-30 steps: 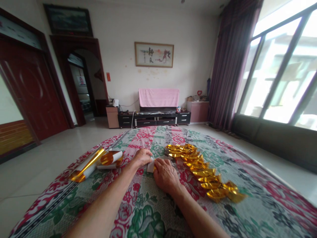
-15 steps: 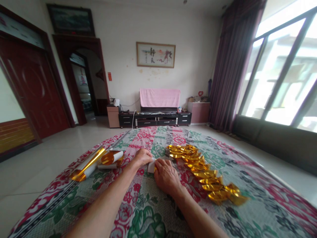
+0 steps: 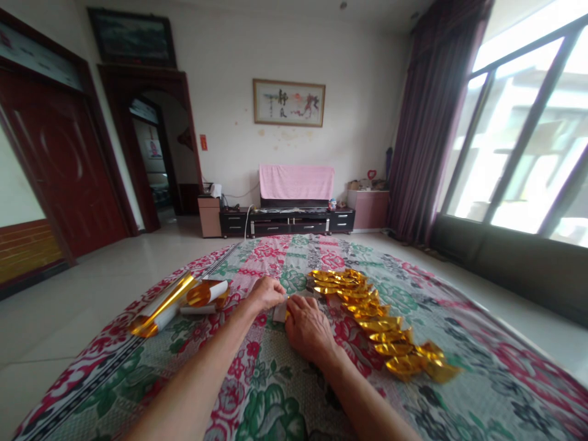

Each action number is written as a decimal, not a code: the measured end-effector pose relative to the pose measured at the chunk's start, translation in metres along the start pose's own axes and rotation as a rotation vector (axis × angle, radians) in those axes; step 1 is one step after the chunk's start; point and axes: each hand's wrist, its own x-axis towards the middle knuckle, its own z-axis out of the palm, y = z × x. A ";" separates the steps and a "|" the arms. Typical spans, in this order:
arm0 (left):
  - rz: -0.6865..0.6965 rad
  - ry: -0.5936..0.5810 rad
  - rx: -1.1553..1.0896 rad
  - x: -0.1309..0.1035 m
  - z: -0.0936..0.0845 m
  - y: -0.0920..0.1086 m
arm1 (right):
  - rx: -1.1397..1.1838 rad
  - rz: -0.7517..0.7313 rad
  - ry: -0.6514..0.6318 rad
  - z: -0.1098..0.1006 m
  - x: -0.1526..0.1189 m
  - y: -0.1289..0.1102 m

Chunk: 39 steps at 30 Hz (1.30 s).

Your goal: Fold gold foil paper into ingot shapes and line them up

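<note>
A small piece of gold foil paper (image 3: 279, 314), its white backing showing, lies on the table under my hands. My left hand (image 3: 265, 293) pinches at its far edge, thumb and fingertips pressed together. With fingers curled, my right hand (image 3: 310, 323) bears down on the piece and covers most of it; a sliver of gold shows by the fingers. To the right runs a slanting row of folded gold foil ingots (image 3: 373, 323), several of them overlapping. At the left lie curled sheets of gold foil paper (image 3: 165, 306), white on the back.
A flowered cloth (image 3: 271, 398) in red, green and grey covers the round table. Beyond it stand a low black TV cabinet (image 3: 275, 228) and a screen draped with a pink towel (image 3: 296, 182). A window (image 3: 519, 135) and purple curtain (image 3: 425, 122) are on the right.
My left fingertips have shifted slightly down and right along the paper's edge. My right hand stays almost in place on it. The ingots and loose sheets have not moved.
</note>
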 end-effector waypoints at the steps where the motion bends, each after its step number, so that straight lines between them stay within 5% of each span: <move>1: 0.010 -0.003 0.029 0.000 -0.001 0.000 | 0.004 -0.002 0.005 0.000 0.000 0.000; 12: 0.084 0.108 0.281 -0.006 0.003 0.008 | 0.010 0.005 0.000 0.002 0.000 0.001; 22: -0.029 0.124 0.231 -0.014 0.008 0.011 | 0.023 0.002 0.007 0.001 -0.001 0.000; 39: 0.071 0.277 0.253 -0.031 0.021 0.003 | 0.037 -0.003 0.025 0.000 -0.001 0.000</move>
